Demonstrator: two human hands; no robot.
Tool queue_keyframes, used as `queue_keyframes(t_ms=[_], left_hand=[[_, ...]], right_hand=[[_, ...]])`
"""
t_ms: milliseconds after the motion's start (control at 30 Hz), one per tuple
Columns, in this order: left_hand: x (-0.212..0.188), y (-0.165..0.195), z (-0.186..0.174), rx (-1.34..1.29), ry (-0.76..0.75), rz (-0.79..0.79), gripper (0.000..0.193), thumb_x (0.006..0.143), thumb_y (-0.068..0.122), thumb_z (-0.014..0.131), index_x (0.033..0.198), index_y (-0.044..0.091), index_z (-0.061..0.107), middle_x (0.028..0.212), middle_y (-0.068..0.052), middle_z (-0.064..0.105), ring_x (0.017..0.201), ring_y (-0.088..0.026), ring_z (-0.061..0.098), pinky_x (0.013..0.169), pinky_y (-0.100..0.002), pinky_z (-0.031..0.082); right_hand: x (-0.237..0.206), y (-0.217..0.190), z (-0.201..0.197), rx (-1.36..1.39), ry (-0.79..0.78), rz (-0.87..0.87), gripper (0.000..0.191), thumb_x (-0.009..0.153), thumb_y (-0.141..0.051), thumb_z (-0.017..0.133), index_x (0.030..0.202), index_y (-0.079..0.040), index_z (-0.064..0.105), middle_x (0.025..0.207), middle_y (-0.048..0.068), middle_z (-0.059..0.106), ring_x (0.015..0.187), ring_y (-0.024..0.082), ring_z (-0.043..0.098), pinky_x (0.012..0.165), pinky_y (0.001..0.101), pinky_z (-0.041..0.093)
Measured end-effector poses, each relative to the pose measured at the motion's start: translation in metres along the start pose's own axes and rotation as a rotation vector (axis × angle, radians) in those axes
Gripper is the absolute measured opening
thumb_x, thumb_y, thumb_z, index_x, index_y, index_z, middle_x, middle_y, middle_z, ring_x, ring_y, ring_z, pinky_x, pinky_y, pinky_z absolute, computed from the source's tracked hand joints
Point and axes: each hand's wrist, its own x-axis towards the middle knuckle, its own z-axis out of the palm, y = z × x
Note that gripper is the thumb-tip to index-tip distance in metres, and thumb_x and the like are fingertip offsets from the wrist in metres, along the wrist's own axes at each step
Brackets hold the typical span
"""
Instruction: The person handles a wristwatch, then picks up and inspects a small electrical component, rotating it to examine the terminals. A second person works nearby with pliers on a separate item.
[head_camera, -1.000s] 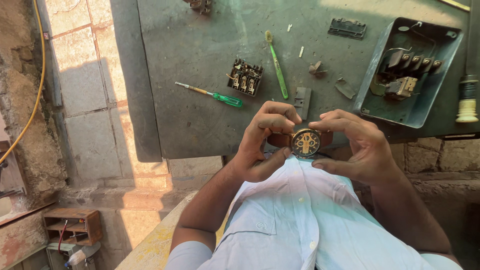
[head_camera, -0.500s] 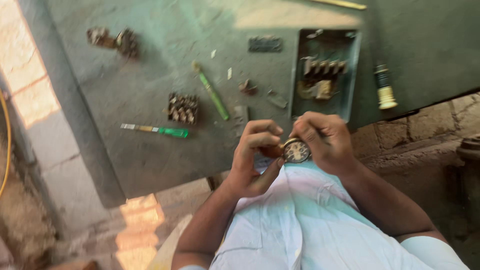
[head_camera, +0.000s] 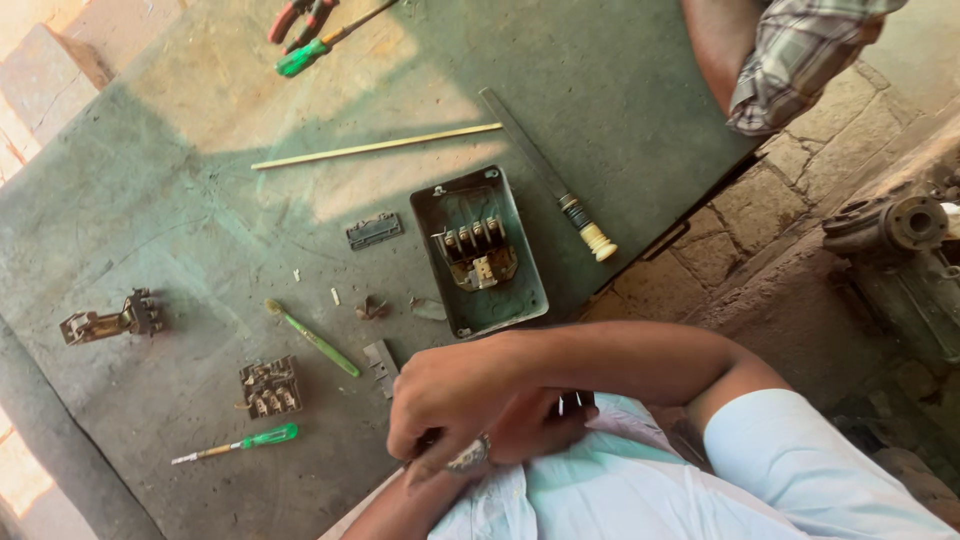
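Observation:
My right hand (head_camera: 450, 400) and my left hand (head_camera: 545, 425) are clasped together close to my light blue shirt (head_camera: 620, 490). Between them they grip a small round metal part (head_camera: 468, 456), of which only an edge shows under my right fingers. My right forearm crosses in front of my chest. An open grey switch box (head_camera: 525, 290) with a row of contacts lies just beyond my hands on the green metal table (head_camera: 200, 200).
On the table lie a green-handled screwdriver (head_camera: 255, 440), a green brush-like tool (head_camera: 315, 340), a contact block (head_camera: 268, 388), another dismantled part (head_camera: 110, 322), a small cover (head_camera: 373, 230), a wooden stick (head_camera: 375, 147) and a cream-handled file (head_camera: 560, 190). Another person's plaid-sleeved arm (head_camera: 790, 50) rests top right. A rusty motor (head_camera: 890, 230) sits right.
The view has swung round over the table. My hands have drawn in toward my chest, and my right hand now covers most of the round part.

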Motion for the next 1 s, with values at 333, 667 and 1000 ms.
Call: queue_keyframes(t_ms=[333, 667, 1000], left_hand=[[-0.030, 0.064, -0.031, 0.203, 0.180, 0.412, 0.009, 0.096, 0.010, 0.075, 0.099, 0.003, 0.070, 0.094, -0.008, 0.070, 0.085, -0.026, 0.070, 0.074, -0.038, 0.057], [-0.077, 0.056, -0.028, 0.635, 0.280, 0.679, 0.040, 0.080, 0.008, 0.075, 0.118, -0.003, 0.068, 0.102, -0.015, 0.069, 0.091, -0.026, 0.072, 0.080, -0.041, 0.059], [-0.108, 0.065, -0.032, 0.728, 0.177, 0.813, 0.041, 0.084, 0.006, 0.075, 0.123, -0.001, 0.067, 0.107, -0.014, 0.071, 0.092, -0.023, 0.071, 0.079, -0.037, 0.058]], right_hand=[[-0.034, 0.052, 0.074, 0.997, 0.062, 0.397, 0.034, 0.104, -0.037, 0.066, 0.108, -0.003, 0.068, 0.093, 0.003, 0.068, 0.085, 0.010, 0.063, 0.075, 0.0290, 0.053], [-0.065, 0.024, 0.121, 0.934, 0.297, 0.581, 0.027, 0.099, -0.024, 0.062, 0.114, -0.003, 0.069, 0.120, 0.010, 0.072, 0.112, 0.018, 0.068, 0.093, 0.0329, 0.057], [-0.035, -0.019, 0.111, 0.715, 0.312, 0.580, 0.025, 0.089, -0.014, 0.070, 0.105, 0.004, 0.076, 0.119, 0.017, 0.076, 0.110, 0.024, 0.073, 0.094, 0.0363, 0.061]])
